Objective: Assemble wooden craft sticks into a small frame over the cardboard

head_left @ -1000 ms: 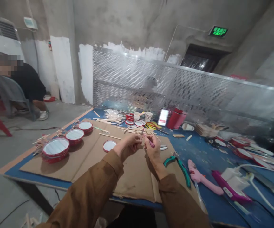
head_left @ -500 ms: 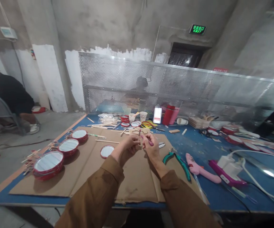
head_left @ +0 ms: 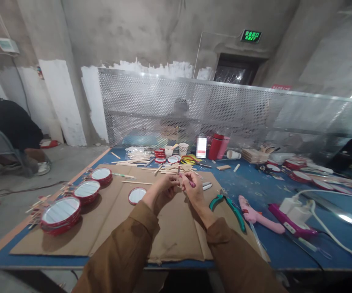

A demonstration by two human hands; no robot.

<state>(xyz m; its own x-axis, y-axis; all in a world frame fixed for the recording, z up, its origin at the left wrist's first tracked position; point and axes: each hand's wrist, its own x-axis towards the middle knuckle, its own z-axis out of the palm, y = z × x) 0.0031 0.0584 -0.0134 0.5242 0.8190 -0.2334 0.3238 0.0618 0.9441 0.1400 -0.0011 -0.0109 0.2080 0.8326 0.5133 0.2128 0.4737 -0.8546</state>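
Carefully, a person's left hand [head_left: 167, 185] and right hand [head_left: 194, 188] are hovering close together over a cardboard sheet [head_left: 115, 215], the right clasping a slim purple tool [head_left: 192, 184] that is pointing toward the left, whose fingertips are bunching and hiding whatever they may be pinching. Bracing one hand against the other, using light pressure and keeping fingertips clear of the tool's tip would probably be serving the work best. On the far wall, a green sign [head_left: 251, 36] is reading "EXIT" below Chinese characters, while a red sign [head_left: 281, 87] is showing only illegible lettering.
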